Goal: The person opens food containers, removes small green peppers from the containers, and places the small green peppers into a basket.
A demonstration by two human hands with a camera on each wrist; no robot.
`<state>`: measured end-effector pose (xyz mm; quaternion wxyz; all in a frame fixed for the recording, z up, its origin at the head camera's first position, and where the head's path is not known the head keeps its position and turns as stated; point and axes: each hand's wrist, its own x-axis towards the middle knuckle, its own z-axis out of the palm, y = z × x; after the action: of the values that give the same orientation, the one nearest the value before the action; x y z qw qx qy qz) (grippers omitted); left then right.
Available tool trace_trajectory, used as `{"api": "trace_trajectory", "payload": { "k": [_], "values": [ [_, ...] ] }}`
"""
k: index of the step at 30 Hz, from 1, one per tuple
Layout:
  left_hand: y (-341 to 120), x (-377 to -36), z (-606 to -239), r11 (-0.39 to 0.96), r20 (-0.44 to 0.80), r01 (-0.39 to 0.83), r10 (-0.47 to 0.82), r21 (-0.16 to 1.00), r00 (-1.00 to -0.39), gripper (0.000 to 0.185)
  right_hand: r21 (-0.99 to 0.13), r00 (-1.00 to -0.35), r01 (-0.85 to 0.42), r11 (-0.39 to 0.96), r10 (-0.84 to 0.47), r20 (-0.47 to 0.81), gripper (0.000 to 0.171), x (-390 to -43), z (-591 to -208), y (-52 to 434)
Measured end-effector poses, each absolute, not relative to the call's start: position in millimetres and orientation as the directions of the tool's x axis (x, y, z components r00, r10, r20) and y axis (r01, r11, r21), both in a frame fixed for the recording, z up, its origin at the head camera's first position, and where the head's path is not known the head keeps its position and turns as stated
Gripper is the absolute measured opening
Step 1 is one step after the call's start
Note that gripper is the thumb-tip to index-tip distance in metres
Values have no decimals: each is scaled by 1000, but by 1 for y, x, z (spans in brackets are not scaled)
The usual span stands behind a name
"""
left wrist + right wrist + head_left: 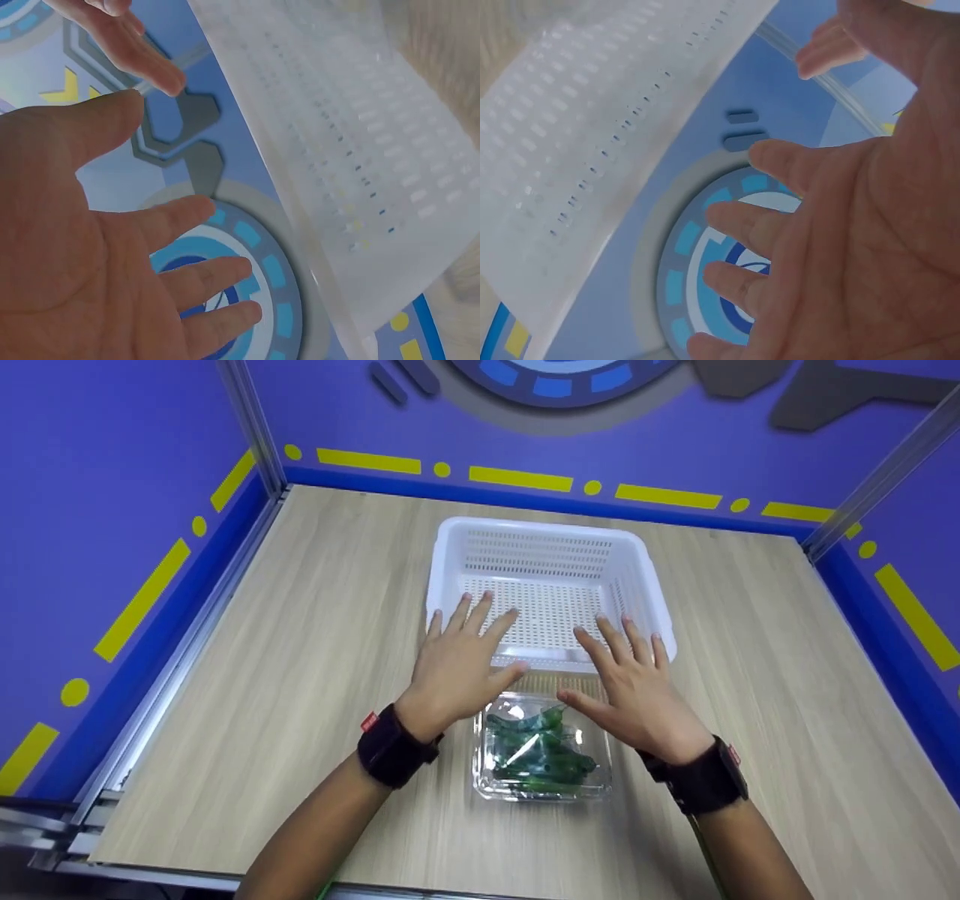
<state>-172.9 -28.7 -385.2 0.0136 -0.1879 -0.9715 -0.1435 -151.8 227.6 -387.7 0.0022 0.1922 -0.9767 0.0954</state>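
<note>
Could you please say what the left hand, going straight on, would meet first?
Probably the far side of the white perforated rectangular plastic basket, across which the left hand points, though height is unclear and it might pass over toward the blue painted wall.

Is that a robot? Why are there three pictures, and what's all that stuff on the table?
No robot here, just a person using two bare hands. The big picture comes from a camera on the person's head, looking forward and down. The other two come from cameras worn on the wrists, so each shows a palm close up, with the basket tilted beside it.

On the table sits a white basket full of little holes. Nearer the person is a clear box with what look like green peppers inside.

The left hand and right hand are spread out by the basket's near side. Neither is holding anything.
</note>
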Motion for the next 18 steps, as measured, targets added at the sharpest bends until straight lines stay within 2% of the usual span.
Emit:
{"api": "trace_trajectory", "payload": {
  "k": [7, 12, 15, 18],
  "values": [
    [-29, -143, -392, 837, 111, 467, 455, 286, -883, 76, -137, -897, -442, 886, -436, 70, 86, -132, -399, 233],
    [-30, -130, -402, 752, 135, 577, 566, 319, -813, 67, -156, -844, -535, 830, -530, 81, 83, -117, -408, 239],
    [-34, -126, -408, 709, 123, 626, 625, 325, -771, 64, -178, -808, -588, 789, -582, 88, 81, -110, -414, 241],
    [-39, -122, -417, 692, 74, 650, 664, 314, -744, 71, -191, -782, -622, 760, -615, 99, 80, -106, -419, 243]
  ]
}}
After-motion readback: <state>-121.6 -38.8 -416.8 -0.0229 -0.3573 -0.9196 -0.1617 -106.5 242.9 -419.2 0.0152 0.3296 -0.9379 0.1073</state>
